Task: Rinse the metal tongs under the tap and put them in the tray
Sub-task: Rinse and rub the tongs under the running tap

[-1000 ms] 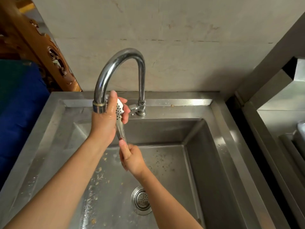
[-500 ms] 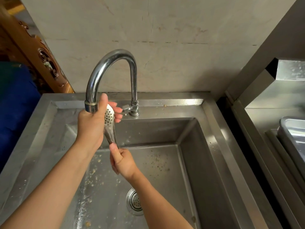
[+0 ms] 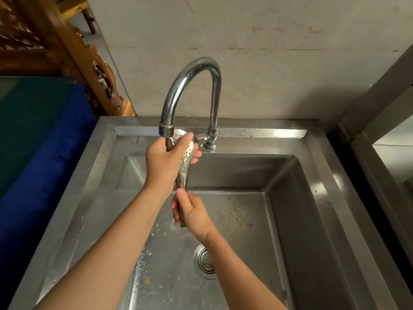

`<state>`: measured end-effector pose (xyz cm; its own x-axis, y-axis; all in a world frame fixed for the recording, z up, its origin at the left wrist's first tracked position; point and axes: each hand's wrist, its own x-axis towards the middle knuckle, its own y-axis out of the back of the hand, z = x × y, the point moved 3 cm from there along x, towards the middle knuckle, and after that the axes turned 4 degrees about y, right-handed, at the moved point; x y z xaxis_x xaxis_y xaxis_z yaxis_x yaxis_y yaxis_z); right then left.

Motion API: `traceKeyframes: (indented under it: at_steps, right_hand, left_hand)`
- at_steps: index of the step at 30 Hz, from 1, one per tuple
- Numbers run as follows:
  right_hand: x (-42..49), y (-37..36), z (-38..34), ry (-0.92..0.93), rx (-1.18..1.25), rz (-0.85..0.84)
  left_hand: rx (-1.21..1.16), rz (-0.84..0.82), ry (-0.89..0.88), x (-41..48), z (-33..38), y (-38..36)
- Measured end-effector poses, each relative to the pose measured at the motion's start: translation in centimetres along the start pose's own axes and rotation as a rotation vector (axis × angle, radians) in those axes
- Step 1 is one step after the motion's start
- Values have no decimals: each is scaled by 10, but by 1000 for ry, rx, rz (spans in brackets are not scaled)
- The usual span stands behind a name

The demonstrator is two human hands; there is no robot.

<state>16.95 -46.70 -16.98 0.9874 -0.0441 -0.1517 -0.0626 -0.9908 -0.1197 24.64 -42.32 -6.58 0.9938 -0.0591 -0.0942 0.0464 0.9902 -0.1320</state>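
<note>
1. Head view: the shiny, perforated metal tongs (image 3: 185, 166) stand nearly upright over the stainless steel sink basin (image 3: 279, 175), their spoon-shaped head right under the spout of the curved chrome tap (image 3: 190, 86).
2. The left hand (image 3: 164, 162) is wrapped round the perforated head, thumb and fingers pressed against it, apparently rubbing it under the outlet.
3. The right hand (image 3: 191, 212) is closed round the lower handle end, gripping it firmly.
4. Whether the two arms of the tongs are squeezed together cannot be told; the hands hide the gap.
5. Judging by the wet sheen and droplets in the basin, the steel will be slippery. It looks stiff and fairly light, and not fragile.
6. The handle, where the right hand sits, is the sounder place to hold; the rounded, wet head offers less purchase and could slide out.
7. Specks of food lie on the basin floor near the round drain strainer (image 3: 206, 262).
8. No tray is visible here, so rinsing seems to be the step in hand and placing remains.
</note>
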Motion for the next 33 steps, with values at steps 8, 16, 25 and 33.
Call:
traceKeyframes:
  at_steps: [8, 16, 25, 33]
  right_hand:
    - [14, 9, -14, 151, -115, 82]
    - [36, 18, -30, 209, -132, -39]
    - [40, 17, -3, 82, -93, 10]
    - [-29, -3, 116, -267, -707, -18]
  left_hand:
    - [145, 27, 35, 8, 9, 8]
    - [204, 60, -1, -4, 28, 62]
    - [775, 420, -69, -69, 15, 188]
    - [1511, 79, 227, -122, -52, 248]
